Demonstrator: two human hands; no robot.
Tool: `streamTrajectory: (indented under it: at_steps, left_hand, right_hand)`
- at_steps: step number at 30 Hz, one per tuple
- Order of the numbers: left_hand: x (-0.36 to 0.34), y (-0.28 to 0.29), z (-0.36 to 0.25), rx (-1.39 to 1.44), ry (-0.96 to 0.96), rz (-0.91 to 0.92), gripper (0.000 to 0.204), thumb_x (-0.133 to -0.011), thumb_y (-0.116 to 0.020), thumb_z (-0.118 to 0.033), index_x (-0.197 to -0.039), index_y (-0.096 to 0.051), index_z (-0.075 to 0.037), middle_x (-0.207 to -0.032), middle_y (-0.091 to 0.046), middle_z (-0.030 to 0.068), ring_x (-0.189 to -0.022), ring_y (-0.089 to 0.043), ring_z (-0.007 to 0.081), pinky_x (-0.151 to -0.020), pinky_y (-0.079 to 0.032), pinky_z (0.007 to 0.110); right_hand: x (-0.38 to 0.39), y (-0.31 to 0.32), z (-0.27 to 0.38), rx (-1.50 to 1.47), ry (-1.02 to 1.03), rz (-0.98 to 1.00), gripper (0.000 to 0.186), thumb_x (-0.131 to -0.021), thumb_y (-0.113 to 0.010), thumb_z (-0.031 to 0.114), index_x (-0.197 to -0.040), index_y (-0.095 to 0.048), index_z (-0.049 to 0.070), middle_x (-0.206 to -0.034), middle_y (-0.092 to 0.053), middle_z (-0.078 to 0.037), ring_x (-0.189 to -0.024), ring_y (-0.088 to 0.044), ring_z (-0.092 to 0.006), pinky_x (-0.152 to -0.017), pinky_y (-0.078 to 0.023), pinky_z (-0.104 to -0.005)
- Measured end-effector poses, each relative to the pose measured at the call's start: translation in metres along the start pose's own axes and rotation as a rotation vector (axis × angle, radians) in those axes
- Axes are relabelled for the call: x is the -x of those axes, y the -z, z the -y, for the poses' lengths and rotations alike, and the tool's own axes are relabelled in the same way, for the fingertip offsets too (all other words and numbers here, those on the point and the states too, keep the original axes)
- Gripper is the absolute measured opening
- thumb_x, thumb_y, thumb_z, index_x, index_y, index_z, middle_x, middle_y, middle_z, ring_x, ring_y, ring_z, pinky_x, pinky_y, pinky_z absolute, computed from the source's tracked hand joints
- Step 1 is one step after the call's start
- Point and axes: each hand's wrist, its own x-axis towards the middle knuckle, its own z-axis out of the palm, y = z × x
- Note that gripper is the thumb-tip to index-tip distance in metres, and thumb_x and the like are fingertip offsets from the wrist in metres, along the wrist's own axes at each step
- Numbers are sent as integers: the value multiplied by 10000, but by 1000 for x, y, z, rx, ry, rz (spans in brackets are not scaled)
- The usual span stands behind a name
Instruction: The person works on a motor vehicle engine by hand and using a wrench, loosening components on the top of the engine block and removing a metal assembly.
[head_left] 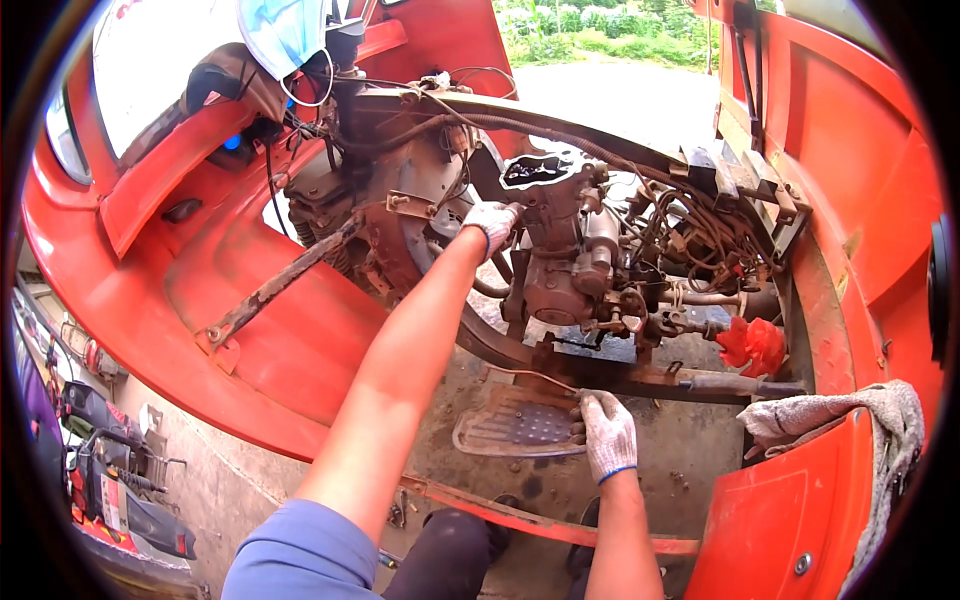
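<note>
My left hand point(490, 224), in a pale knit glove, reaches to the left side of the dirty metal engine point(560, 290), fingers curled; what they grip is hidden. An open top with a white rim point(540, 171) sits on the engine above it. My right hand point(606, 432), also gloved, is closed at the end of a thin copper-coloured line point(530, 374) below the engine. Just left of that hand is a perforated metal plate point(515, 420) above the floor.
Red body panels point(840, 170) surround the engine, with a frame rail point(660, 377), cables point(700, 230) and a red cloth point(750, 345). A grey rag point(880, 405) drapes over a red box point(775, 510). A blue mask point(285, 35) hangs upper left; dark equipment point(120, 480) stands lower left.
</note>
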Motion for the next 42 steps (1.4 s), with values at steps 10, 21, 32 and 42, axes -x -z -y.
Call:
streamTrajectory:
  at_steps: [10,21,32,42]
  left_hand:
    - [-59,27,4,-457,-73,108,604,-1030,-455,-539,-1228,-742,-46,-1255,-731,212,-1164,-696,381,-997,-542,442]
    - [-71,-94,-22,942,422,-60,581,-1023,-559,-463,-1374,-621,-4,-1446,-608,240,-1254,-609,320,-1085,-460,452]
    - [-15,-50,-21,-6,-201,-31,363,-1076,-485,-232,-1357,-619,-45,-1353,-654,200,-1312,-596,349,-1077,-481,435]
    - [-35,5,-10,-786,-340,38,431,-1099,-429,-312,-1239,-718,-26,-1282,-718,197,-1145,-696,394,-1048,-550,445]
  right_hand:
    - [4,0,9,20,-56,-19,306,-1070,-602,241,-1250,-691,11,-913,-698,-77,-697,-626,-127,-620,-530,-289]
    - [-5,-6,-20,185,131,26,314,-1054,-608,231,-1237,-701,-6,-944,-725,-92,-791,-674,-152,-682,-561,-314]
    - [-2,1,-12,198,132,-31,317,-1056,-605,250,-1209,-716,-4,-943,-733,-78,-760,-664,-131,-665,-538,-297]
    - [-4,3,-17,174,36,14,336,-1054,-606,246,-1268,-686,-1,-967,-723,-80,-755,-666,-143,-657,-548,-294]
